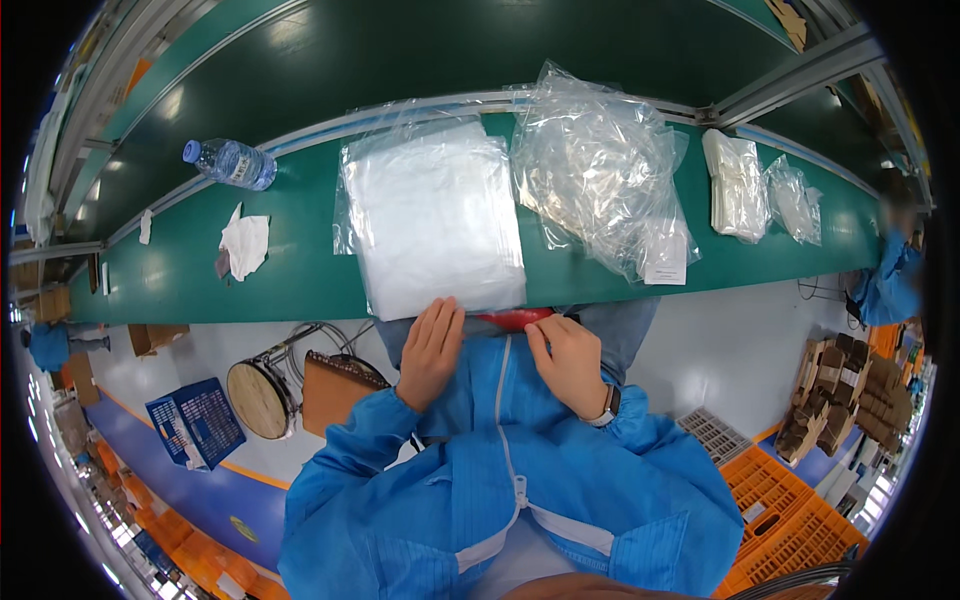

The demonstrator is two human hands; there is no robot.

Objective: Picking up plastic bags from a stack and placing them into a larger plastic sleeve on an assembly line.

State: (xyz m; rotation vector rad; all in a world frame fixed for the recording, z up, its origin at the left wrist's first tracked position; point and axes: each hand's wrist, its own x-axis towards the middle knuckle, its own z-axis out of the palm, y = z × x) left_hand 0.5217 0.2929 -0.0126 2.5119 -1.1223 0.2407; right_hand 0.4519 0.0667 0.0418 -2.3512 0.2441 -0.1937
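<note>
My left hand (430, 352) lies with straight fingers at the table's front edge, its fingertips touching the near edge of a stack of clear plastic bags (435, 220). Curled inward, my right hand (570, 362) has its thumb and fingers against the right end of a smooth red object (515, 319). This object sits low at the table edge between my hands; its kind is hidden. To the right of the stack, a crumpled heap of clear plastic bags (600, 170) bears a small white label (665, 272) at its near end.
On the green table (310, 270) are a water bottle (232, 164), a crumpled white tissue (245, 243), a bundle of folded bags (737, 185) and a small plastic bag (795, 200). Below stand a blue crate (196, 425), a round stool (260, 398) and orange crates (775, 500).
</note>
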